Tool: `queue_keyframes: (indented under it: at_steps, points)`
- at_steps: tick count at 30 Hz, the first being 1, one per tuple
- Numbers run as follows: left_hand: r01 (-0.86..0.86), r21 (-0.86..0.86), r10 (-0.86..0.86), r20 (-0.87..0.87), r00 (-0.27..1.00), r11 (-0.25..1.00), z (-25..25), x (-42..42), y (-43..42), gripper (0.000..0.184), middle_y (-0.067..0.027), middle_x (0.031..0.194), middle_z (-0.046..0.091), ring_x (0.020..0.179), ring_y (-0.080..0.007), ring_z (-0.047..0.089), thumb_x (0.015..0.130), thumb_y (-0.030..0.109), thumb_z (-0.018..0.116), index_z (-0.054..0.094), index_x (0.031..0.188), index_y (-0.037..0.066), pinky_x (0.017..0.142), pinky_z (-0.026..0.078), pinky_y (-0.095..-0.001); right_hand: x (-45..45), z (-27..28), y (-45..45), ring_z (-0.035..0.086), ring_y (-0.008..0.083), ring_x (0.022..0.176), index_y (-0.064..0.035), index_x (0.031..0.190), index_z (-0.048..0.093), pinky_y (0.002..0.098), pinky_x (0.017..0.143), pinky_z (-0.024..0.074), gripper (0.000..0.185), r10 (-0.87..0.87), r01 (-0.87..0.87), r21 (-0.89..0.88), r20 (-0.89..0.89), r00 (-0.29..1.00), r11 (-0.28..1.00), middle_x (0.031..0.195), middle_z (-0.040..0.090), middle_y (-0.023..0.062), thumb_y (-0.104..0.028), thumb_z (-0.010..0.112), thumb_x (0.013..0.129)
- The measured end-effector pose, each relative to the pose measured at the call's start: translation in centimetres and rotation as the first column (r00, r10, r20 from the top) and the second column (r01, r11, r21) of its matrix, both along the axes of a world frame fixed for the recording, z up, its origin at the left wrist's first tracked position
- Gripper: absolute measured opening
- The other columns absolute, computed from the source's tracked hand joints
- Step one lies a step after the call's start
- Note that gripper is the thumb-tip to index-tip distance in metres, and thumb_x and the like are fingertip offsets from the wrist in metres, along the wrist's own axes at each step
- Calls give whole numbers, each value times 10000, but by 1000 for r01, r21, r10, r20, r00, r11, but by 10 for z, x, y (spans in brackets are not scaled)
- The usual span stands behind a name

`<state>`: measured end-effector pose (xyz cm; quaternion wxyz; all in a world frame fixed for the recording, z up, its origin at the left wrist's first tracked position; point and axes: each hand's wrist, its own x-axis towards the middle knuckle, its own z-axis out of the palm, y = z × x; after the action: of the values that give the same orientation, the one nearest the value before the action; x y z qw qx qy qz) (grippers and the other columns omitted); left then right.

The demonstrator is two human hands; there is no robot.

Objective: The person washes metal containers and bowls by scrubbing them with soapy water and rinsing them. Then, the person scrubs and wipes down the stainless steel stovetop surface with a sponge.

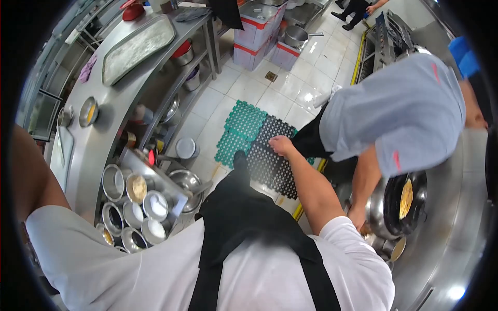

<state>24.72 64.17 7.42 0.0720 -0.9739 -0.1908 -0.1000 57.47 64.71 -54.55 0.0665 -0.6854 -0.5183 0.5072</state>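
Note:
My right hand (280,146) hangs over the black and green floor mat (275,160), its fingers curled in with nothing visible in them. Of my left arm only the upper part shows at the left edge; the hand is outside the view. Close on my right, a co-worker in a grey shirt (394,109) leans over the stove, one hand low beside a wok (374,207). A yellow, flat food (406,199) lies in a black pan (392,199).
Along the left runs a steel counter (111,111) with a large tray (139,49) and a small bowl (88,112). Several seasoning pots stand below it, beside a steel bowl (185,181). Lidded bins (249,39) and another person's legs (355,13) are farther back.

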Motion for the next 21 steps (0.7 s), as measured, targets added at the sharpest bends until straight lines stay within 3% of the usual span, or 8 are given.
queue_keyframes:
  at_steps: [1,3,5,9,13,14,16,21]
  points:
    - [-3,-5,3,-1,1000,1000,2,3,21,252,-75,908,553,814,-146,504,863,238,550,560,963,7,767,412,-268,0,1,22,582,181,643,-54,973,660,318,528,467,284,35,-38,32,67,997,999,786,631,66,-278,602,809]
    - [0,-19,0,-10,1000,1000,2,9,63,252,-76,905,553,812,-148,505,861,237,551,559,962,7,765,413,-270,7,12,56,604,287,833,-55,980,669,389,727,477,323,388,-419,84,248,888,904,918,642,147,-307,548,819]
    - [8,-27,-9,-19,1000,1000,5,19,99,251,-78,902,553,810,-149,505,859,237,552,558,961,7,763,415,-271,7,20,88,589,360,976,-34,985,667,420,869,466,378,432,-441,-47,319,843,896,1056,620,201,-332,494,829]
    - [26,-26,-27,-41,999,999,18,44,164,250,-81,897,552,805,-152,507,856,235,554,555,958,7,759,417,-274,15,27,140,569,360,1024,6,939,668,414,886,455,430,391,-423,26,332,859,906,1071,613,205,-380,507,836]
    - [10,-1,-10,-43,999,1000,27,66,221,248,-84,892,551,800,-156,508,853,234,556,552,955,8,755,419,-277,36,-39,213,594,373,925,-32,899,679,452,834,457,418,581,-673,88,431,691,735,962,637,210,-398,498,809]
    - [7,16,-7,-52,999,1000,31,77,232,248,-85,890,550,799,-156,508,852,234,556,552,955,8,754,420,-277,40,-24,231,592,378,916,-13,869,679,453,829,456,404,530,-573,41,332,780,818,953,635,214,-362,483,817]
    - [-16,28,17,-42,999,999,32,92,256,248,-86,888,550,797,-158,509,850,233,557,551,953,8,752,421,-279,45,-64,271,588,385,895,-15,807,686,448,823,459,364,509,-607,113,440,740,786,911,639,213,-316,481,819]
    - [-44,88,50,-62,997,995,47,115,321,246,-90,881,549,791,-162,510,846,231,560,547,950,8,748,423,-282,44,7,347,521,343,1092,-50,1004,664,431,944,398,396,425,-482,134,311,850,866,1120,599,174,-380,519,838]
